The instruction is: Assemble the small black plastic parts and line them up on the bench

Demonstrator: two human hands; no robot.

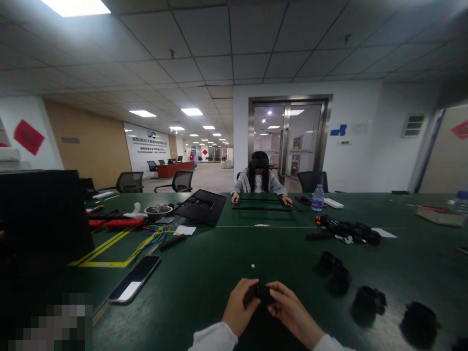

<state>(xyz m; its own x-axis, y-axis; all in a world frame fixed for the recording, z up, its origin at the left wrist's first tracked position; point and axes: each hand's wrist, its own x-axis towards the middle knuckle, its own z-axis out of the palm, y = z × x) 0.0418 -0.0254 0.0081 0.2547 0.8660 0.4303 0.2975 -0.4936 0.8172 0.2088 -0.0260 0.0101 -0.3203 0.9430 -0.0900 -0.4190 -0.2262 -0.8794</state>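
Both of my hands hold one small black part (262, 291) just above the green table; it is too dark to tell its kind. My left hand (239, 303) pinches its left side between thumb and fingers. On the other side, my right hand (288, 308) grips it with the fingers curled. A tiny pale yellow piece (252, 266) lies on the table beyond my hands. To the right sit several black rounded parts, among them a ring-like one (370, 298) and a larger one (419, 322).
A smartphone (136, 279) lies at left near coloured wires (155, 236), a metal bowl (158, 209) and a black panel (202, 206). Across the table (226, 248) a person (260, 178) holds a black frame (261, 209). A water bottle (318, 198) and black parts (351, 229) are at right.
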